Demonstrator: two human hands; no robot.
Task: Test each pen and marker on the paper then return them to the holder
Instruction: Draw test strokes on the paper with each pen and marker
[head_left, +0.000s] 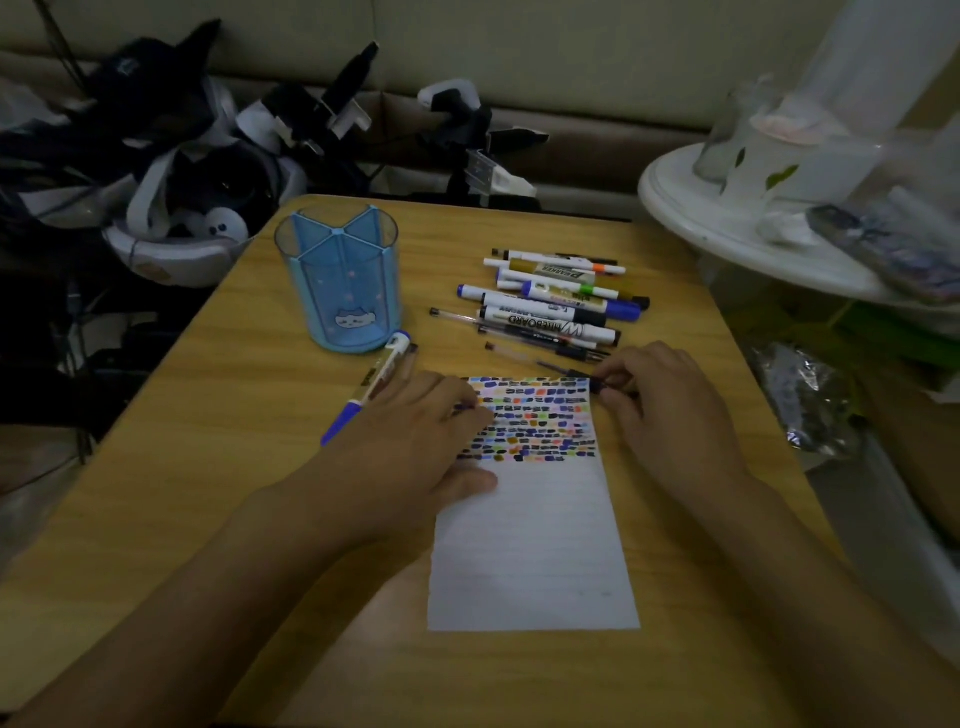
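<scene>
our right hand (670, 415) fingers (615, 375) pinch a dark pen (584, 375) at the paper's top right corner | our left hand (415, 447) fingers straight, pressing the paper (535, 545) on the tabletop (218, 493) | blue-capped marker (371, 387) beside left hand | pile of pens and markers (558, 301) behind paper | blue holder (343, 280) upright at left

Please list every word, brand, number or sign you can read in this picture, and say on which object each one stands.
"WHITEBOARD", seen upside down: on the black-and-white marker at the near side of the pile.
"MARKER", partly legible, upside down: on the gold-labelled marker farther back.
Cat face drawing, no words: on the blue pen holder.
Print on the other markers, on the blue-capped marker by the left hand, and on the pens: too small or blurred to read.
</scene>
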